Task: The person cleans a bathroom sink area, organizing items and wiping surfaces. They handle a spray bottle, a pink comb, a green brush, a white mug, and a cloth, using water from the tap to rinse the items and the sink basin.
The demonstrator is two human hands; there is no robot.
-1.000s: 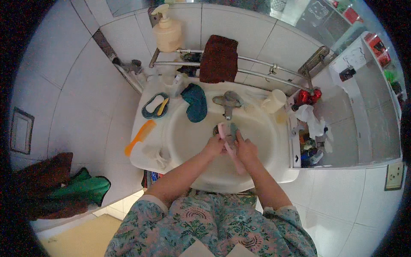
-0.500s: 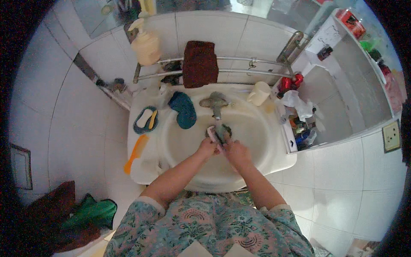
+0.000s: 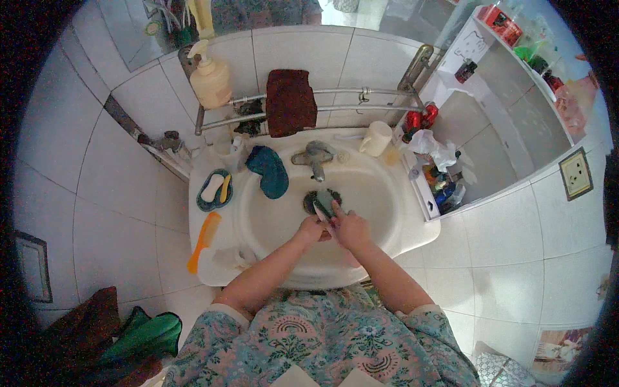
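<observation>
Both my hands are low over the white basin [image 3: 380,206], close together just in front of its dark drain [image 3: 311,205]. Between them is a slim object [image 3: 326,205] with a pale pink edge and a dark greyish face; its exact kind is unclear. My left hand [image 3: 312,231] is closed around its near end. On its other side my right hand [image 3: 351,229] grips it, with the forefinger lying along the dark face. The metal faucet [image 3: 314,157] stands right behind. A dark teal curved pad [image 3: 272,174], shaped like an eye mask, lies over the basin's left back rim.
An orange comb [image 3: 204,242] and a blue soap dish [image 3: 205,205] with white soap lie on the left ledge. Behind stand a pump bottle [image 3: 211,84] and a white mug [image 3: 375,138]. A brown towel [image 3: 291,103] hangs on the rail. A white cabinet [image 3: 516,148] rises at right.
The object between my hands has turned, so more of its dark face shows. My hands stay over the basin. The whole view has shifted slightly.
</observation>
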